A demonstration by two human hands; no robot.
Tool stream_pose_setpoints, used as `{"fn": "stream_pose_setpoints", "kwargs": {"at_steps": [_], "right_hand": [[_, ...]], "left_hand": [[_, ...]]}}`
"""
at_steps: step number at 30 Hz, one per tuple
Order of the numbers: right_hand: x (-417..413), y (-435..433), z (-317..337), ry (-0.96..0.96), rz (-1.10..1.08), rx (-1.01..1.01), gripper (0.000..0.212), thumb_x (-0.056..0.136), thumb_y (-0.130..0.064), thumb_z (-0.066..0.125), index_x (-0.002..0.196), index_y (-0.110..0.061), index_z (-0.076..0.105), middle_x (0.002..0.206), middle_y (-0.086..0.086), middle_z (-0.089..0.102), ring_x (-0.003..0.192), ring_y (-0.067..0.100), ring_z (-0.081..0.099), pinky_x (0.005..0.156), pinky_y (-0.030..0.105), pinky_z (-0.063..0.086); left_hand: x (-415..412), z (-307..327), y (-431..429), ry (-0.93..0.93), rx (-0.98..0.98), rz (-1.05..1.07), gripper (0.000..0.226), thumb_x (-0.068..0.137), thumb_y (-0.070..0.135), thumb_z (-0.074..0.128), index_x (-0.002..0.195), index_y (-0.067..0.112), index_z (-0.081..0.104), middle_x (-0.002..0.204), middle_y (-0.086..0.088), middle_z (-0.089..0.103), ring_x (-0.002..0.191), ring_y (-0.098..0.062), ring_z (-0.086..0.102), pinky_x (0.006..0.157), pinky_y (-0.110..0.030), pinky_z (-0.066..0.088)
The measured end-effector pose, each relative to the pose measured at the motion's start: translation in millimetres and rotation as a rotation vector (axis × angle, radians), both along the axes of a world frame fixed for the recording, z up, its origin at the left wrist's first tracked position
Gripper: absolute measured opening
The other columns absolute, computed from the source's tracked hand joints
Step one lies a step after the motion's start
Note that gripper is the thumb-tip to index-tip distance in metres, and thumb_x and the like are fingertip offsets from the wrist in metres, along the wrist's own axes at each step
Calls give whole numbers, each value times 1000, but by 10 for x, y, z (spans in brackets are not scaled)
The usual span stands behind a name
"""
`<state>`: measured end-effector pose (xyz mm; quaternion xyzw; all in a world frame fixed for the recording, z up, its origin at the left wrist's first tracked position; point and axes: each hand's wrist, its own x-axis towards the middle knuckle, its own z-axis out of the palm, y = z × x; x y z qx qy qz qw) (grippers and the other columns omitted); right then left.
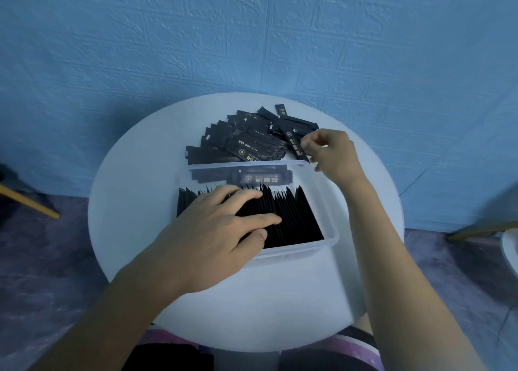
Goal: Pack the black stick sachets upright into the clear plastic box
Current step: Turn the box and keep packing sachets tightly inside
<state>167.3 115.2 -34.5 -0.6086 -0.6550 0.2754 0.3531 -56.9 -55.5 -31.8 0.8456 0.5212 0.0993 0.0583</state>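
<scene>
A clear plastic box stands in the middle of the round white table. A dense row of black stick sachets stands upright inside it. My left hand lies on top of that row, fingers straight, pressing on the sachet tops. Behind the box is a loose pile of black sachets with gold print. My right hand is at the pile's right end, its fingertips pinching one sachet that lies there.
A blue textured wall rises right behind the table. Wooden chair legs show at the left, and another wooden leg at the right, over a purple floor. My knees are under the table's near edge.
</scene>
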Motion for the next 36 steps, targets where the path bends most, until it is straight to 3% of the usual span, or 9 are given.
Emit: {"fn": "stream_pose_setpoints", "kwargs": {"at_steps": [2, 5, 9, 16, 20, 29, 36], "right_hand": [[46, 163, -197, -151, -35, 24, 18, 91, -30, 70, 107, -23, 72, 107, -5, 72, 99, 22, 65, 88, 34, 51], [54, 358, -308, -328, -3, 120, 49, 93, -36, 67, 136, -14, 59, 137, 5, 59, 131, 31, 45, 108, 36, 34], [48, 506, -419, -516, 130, 10, 62, 103, -41, 50, 156, -13, 34, 161, 13, 30, 150, 37, 20, 122, 46, 19], [86, 236, -461, -560, 178, 120, 42, 98, -29, 55, 139, -22, 57, 131, 5, 64, 121, 36, 53, 103, 40, 41], [132, 50, -393, -549, 153, 140, 38, 94, -24, 59, 133, -23, 62, 120, 10, 68, 109, 38, 57, 87, 36, 44], [90, 15, -263, -430, 100, 56, 27, 91, -28, 68, 118, -23, 70, 106, 5, 74, 100, 30, 63, 81, 32, 44], [130, -41, -204, -262, 73, -6, 25, 95, -17, 60, 114, -27, 71, 99, -1, 74, 91, 24, 62, 78, 32, 44]], "left_hand": [[-3, -20, 5, -6, 16, 4, 47, 101, 46, 27, 136, 50, 58, 148, 9, 49, 131, -19, 42, 105, -44, 42], [-1, -32, 5, -14, 21, 7, 46, 101, 46, 27, 136, 51, 57, 149, 9, 48, 132, -19, 41, 106, -44, 42], [-7, -40, 10, -16, 34, 6, 46, 101, 46, 28, 136, 51, 56, 150, 8, 48, 132, -19, 41, 105, -45, 43], [-9, -50, -1, -34, 38, 11, 47, 100, 45, 27, 136, 50, 58, 150, 7, 50, 132, -20, 43, 106, -43, 41], [-9, -48, -7, -32, 34, 7, 48, 101, 46, 26, 137, 51, 57, 151, 9, 47, 133, -18, 40, 107, -42, 39], [-3, -29, -5, -31, 16, 11, 49, 101, 48, 23, 138, 52, 55, 152, 10, 46, 134, -17, 38, 109, -41, 37], [0, -18, -3, -30, 0, 9, 50, 100, 49, 22, 139, 53, 54, 153, 11, 44, 136, -15, 35, 111, -41, 35]]}}
